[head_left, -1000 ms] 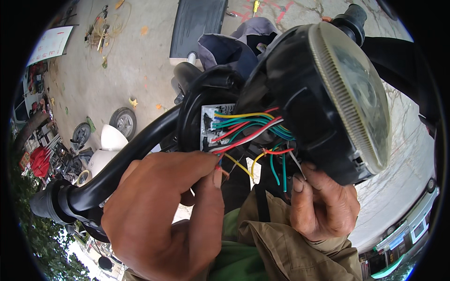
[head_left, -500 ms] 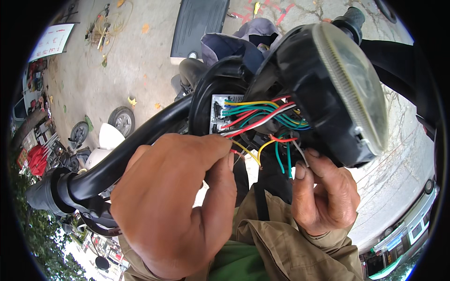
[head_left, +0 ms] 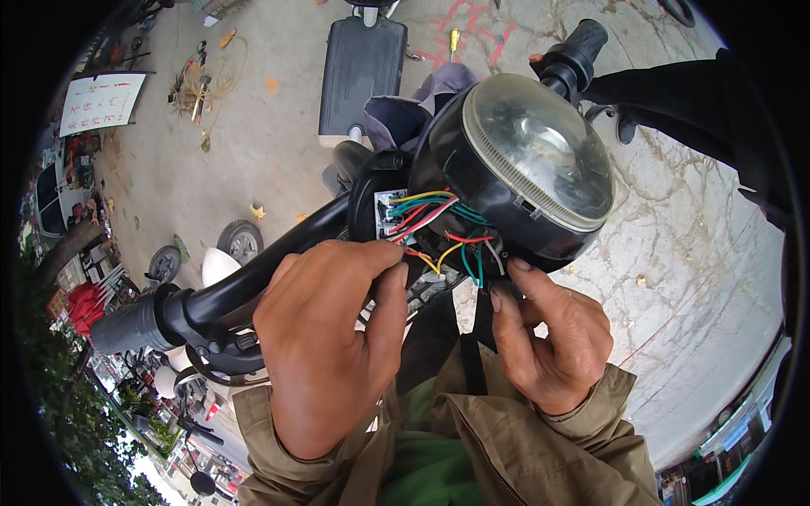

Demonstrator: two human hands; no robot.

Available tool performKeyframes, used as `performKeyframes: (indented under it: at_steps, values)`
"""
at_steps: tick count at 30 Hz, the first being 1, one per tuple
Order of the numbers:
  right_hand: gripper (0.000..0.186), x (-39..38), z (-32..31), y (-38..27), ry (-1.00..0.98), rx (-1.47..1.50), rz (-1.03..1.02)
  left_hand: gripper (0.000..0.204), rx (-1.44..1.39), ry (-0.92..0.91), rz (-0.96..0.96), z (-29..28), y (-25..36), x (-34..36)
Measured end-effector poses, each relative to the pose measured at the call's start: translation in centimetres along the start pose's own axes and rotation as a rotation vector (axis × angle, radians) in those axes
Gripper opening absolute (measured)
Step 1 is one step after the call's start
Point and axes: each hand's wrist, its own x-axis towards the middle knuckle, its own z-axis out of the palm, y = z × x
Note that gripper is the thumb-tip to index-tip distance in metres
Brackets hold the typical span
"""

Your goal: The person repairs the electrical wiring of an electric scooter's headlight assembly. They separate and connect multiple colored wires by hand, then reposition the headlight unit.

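A round black headlight (head_left: 540, 156) with a clear ribbed lens sits tilted on the handlebar (head_left: 261, 253) of a two-wheeler. Yellow, green, red and white wires (head_left: 439, 207) run between it and a white connector block (head_left: 386, 211). My left hand (head_left: 329, 325) pinches thin wire between thumb and forefinger just below the block; its fingertips hide the exact spot. On the other side, my right hand (head_left: 557, 337) has thumb and forefinger apart, beside the headlight's lower edge and a loose grey wire (head_left: 495, 257). Green wire ends (head_left: 479, 274) dangle between the hands.
A black footboard-like panel (head_left: 361, 76) lies beyond the handlebar, near a yellow-handled screwdriver (head_left: 454, 42). Wheels (head_left: 240, 242) and a white sign (head_left: 103, 103) are on the left. At right stands a person in dark trousers (head_left: 683, 101).
The headlight appears lower and further left, its lens turned more toward me. My right thumb and forefinger have parted from the grey wire. My left hand keeps its pinch.
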Motion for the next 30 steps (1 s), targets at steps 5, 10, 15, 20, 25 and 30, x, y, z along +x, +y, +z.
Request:
performKeyframes:
  at_steps: [5,10,15,20,25,30]
  values:
    - [0.037,-0.1,-0.2,0.0,0.014,0.003,-0.026,0.02,0.034,-0.008,0.004,-0.3,0.2,-0.3]
    - [0.041,-0.4,-0.3,-0.2,0.006,0.027,-0.031,0.02,0.057,0.002,0.063,0.0,0.0,-0.4]
    - [0.043,-0.2,-0.1,-0.6,0.011,0.068,-0.046,0.02,0.062,-0.016,0.138,-0.1,-0.3,0.1]
    - [0.041,-0.6,0.2,-0.4,-0.006,0.072,-0.039,0.023,0.058,-0.017,0.164,0.0,-0.6,0.0]
    - [0.037,-0.8,0.1,-0.6,-0.026,0.032,-0.013,0.026,0.055,-0.051,0.154,-0.4,-0.1,-0.2]
    - [0.032,-0.7,-0.2,-1.1,-0.068,-0.003,0.041,0.025,0.048,-0.005,0.211,0.1,-0.8,-0.2]
